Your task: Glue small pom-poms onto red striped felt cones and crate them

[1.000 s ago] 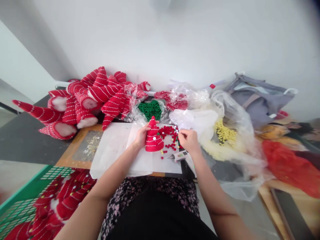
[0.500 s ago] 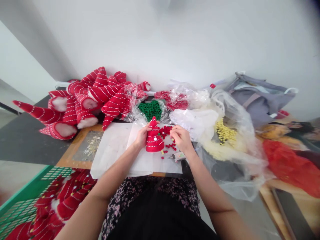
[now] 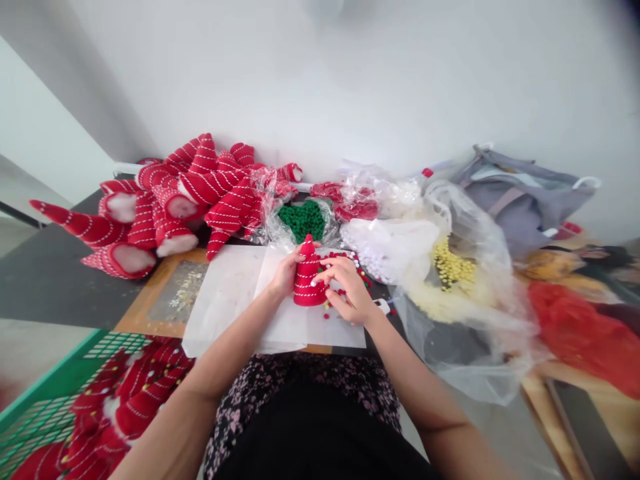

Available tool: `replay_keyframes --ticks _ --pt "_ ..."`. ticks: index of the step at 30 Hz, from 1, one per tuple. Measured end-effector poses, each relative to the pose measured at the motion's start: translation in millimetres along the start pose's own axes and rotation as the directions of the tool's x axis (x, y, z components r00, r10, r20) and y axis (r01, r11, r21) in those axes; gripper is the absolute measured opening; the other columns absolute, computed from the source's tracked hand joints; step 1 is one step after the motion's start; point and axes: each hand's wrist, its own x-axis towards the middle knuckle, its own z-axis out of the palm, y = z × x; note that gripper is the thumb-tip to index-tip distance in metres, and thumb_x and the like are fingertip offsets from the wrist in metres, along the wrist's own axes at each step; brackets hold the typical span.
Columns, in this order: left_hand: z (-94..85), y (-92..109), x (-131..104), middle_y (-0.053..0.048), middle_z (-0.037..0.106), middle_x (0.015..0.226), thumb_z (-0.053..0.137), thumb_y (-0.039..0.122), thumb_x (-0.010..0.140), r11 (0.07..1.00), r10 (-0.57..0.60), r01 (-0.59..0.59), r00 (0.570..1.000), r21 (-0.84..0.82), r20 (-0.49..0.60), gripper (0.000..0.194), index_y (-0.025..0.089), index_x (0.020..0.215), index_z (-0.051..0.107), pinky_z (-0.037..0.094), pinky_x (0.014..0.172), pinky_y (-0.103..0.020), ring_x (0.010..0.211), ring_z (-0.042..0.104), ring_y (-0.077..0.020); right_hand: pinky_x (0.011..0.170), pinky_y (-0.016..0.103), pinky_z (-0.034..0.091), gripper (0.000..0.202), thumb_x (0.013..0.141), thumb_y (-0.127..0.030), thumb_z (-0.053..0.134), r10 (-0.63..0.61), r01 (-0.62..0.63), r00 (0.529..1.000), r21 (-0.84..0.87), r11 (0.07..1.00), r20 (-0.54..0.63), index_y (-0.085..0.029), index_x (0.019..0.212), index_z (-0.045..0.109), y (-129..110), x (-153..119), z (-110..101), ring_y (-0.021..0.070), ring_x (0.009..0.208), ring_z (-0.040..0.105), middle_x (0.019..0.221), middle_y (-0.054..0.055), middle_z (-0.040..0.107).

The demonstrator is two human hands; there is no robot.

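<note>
1. One cone, red knit with white dashed stripes, stands upright at the centre of the frame.
2. Two hands: the left hand grips the cone's side; the right hand, fingers parted and bent, reaches its fingertips to the other side.
3. One white ball sits at those fingertips; whether it is pinched, I cannot tell.
4. Many small fuzzy red balls, too many to count, lie on smooth white paper beneath.
5. One clump of green balls fills crinkled clear plastic above; one yellow clump lies right of centre.
6. One slatted green basket, lower left.
</note>
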Motion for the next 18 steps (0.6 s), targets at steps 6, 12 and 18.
replay_keyframes --ticks 6,12,18 --pt "-1.2 2.3 0.4 -0.008 0.08 0.096 0.068 0.03 0.07 0.997 -0.048 0.049 0.999 -0.061 0.02 0.056 0.016 0.125 0.072 0.06 0.081 -0.04 0.087 0.077 -0.0292 0.104 0.053 0.051 0.013 0.088 -0.023 0.06 0.175 -0.17 0.955 0.041 0.985 -0.238 -0.029 0.09 0.049 6.6 -2.2 2.6 0.0333 0.118 0.069 0.104 0.009 0.08" --pt "-1.5 1.8 1.1 -0.01 0.081 0.1 0.068 0.032 0.069 0.998 -0.054 0.054 0.998 -0.041 0.014 0.053 0.016 0.119 0.074 0.061 0.082 -0.041 0.095 0.078 -0.0329 0.088 0.043 0.057 0.014 0.09 -0.028 0.067 0.298 -0.295 0.918 0.05 0.954 -0.263 -0.028 0.089 0.052 14.8 1.8 13.6 0.0254 0.088 0.07 0.089 0.004 0.071" --pt "1.0 1.5 0.3 -0.01 0.081 0.1 0.068 0.032 0.069 0.998 -0.048 0.048 0.999 -0.044 0.007 0.055 0.016 0.122 0.073 0.061 0.089 -0.043 0.101 0.078 -0.0338 0.096 0.044 0.058 0.022 0.086 -0.022 0.07 0.319 -0.298 0.925 0.131 0.946 -0.204 -0.028 0.089 0.048 12.7 9.0 16.2 0.0248 0.094 0.074 0.093 0.004 0.075"
